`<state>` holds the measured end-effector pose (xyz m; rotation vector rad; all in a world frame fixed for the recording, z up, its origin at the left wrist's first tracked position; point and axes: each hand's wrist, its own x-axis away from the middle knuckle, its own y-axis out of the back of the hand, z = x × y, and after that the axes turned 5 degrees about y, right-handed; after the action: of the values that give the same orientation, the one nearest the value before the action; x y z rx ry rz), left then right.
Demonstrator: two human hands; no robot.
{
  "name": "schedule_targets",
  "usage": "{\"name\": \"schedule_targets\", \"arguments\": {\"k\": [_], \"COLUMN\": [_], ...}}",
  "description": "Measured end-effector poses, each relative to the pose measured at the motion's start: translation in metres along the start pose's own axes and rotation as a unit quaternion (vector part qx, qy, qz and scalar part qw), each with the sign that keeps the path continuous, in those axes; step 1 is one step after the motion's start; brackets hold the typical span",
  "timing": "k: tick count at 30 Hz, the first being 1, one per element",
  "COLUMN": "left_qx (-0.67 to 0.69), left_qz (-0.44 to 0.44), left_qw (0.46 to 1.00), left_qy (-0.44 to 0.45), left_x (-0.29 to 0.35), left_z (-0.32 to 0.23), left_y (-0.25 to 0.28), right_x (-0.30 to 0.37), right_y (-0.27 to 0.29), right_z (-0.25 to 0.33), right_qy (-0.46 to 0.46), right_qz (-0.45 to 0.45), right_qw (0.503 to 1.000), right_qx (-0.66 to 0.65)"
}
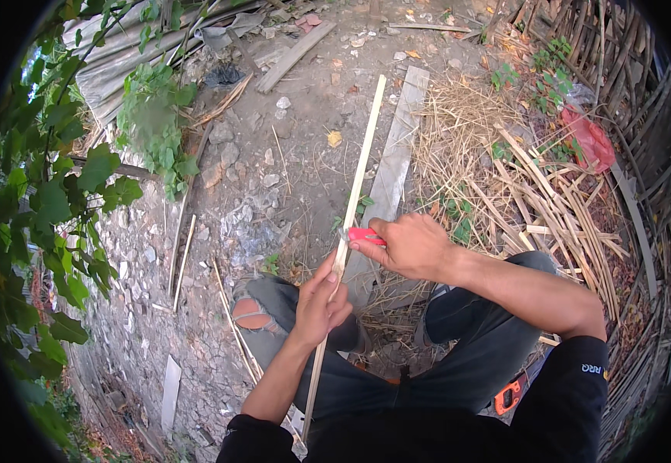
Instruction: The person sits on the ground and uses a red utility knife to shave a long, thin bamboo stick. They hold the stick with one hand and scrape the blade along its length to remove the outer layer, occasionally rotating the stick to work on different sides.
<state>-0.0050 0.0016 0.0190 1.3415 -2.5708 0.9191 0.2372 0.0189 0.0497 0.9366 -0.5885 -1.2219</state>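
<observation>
A long, pale strip of split bamboo or wood (364, 158) slants up from my lap and away from me. My left hand (321, 302) is closed round it just above my knees. In my right hand (412, 245) is a red-handled utility knife (366, 236), gripped with the fingers wrapped round the handle. Its blade end meets the strip a little beyond my left hand; the cutting edge is too small to make out. Beneath the strip, a grey plank (398, 154) lies on the ground between my feet and stretches away from me.
To the right lie a heap of straw-like shavings (459, 139) and several split strips (559, 212). An orange-handled saw (509, 397) rests by my right thigh. A red plastic bag (587, 140) lies near a stick fence (659, 154). Leafy branches (54, 201) hang at the left.
</observation>
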Motion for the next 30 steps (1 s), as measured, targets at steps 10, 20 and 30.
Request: {"name": "schedule_targets", "arguments": {"k": [10, 20, 30], "left_qx": [-0.022, -0.027, -0.168], "left_qz": [0.162, 0.168, 0.089], "left_qw": [0.985, 0.984, 0.982], "left_qy": [0.050, 0.056, 0.010], "left_x": [0.018, 0.011, 0.004], "left_z": [0.011, 0.012, 0.007], "left_y": [0.006, 0.001, -0.004], "right_x": [-0.012, -0.010, -0.014], "right_y": [0.110, 0.091, 0.036], "right_z": [-0.198, -0.114, -0.033], "right_qy": [-0.294, -0.161, -0.117], "right_qz": [-0.320, -0.280, -0.108], "right_qw": [0.900, 0.822, 0.925], "right_qx": [-0.021, -0.469, -0.345]}}
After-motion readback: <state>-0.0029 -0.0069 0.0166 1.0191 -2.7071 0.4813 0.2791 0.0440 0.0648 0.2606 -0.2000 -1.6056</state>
